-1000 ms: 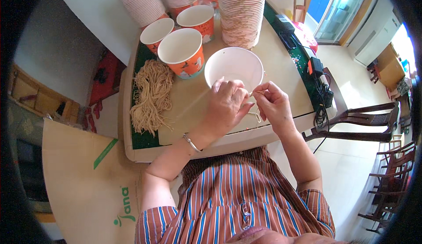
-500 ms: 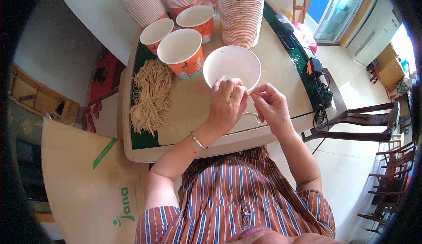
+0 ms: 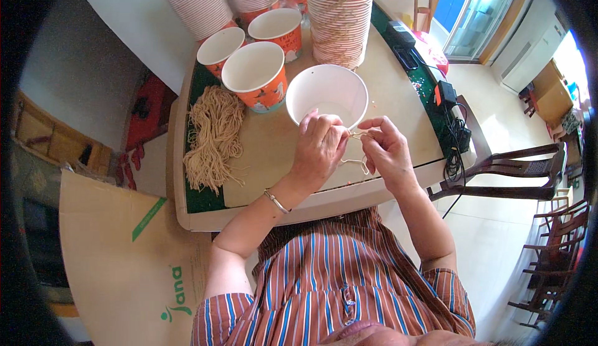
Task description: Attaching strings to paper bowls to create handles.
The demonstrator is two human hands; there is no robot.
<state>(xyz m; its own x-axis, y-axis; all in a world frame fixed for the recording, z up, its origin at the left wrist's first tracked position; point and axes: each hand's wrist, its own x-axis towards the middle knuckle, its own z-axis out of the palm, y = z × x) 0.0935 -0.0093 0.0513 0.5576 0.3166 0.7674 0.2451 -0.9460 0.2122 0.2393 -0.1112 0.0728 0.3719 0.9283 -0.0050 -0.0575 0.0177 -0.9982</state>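
Note:
A white-lined paper bucket [image 3: 328, 87] leans toward me near the table's front edge. At its near rim my left hand [image 3: 319, 145] is closed, with thumb and fingertips pinching a thin cream cord [image 3: 357, 161]. My right hand [image 3: 387, 149] pinches the same cord just to the right of the rim. A small loop of cord shows between the two hands, and a loose end hangs below them. Fingers hide where the cord meets the bucket. Left of the bucket lies a bundle of cut cream cords [image 3: 215, 137].
Three orange printed paper buckets [image 3: 254, 75] stand behind the cord bundle. Tall nested stacks of buckets [image 3: 338, 25] rise at the back. Black adapters and cables [image 3: 458, 137] lie along the right edge. A wooden chair [image 3: 517, 171] stands right; a cardboard sheet [image 3: 118, 246] is at left.
My hands have drawn slightly apart, and the cord between them now shows as a small loop. My right fingers have shifted a little. The bucket stays nearly in place.

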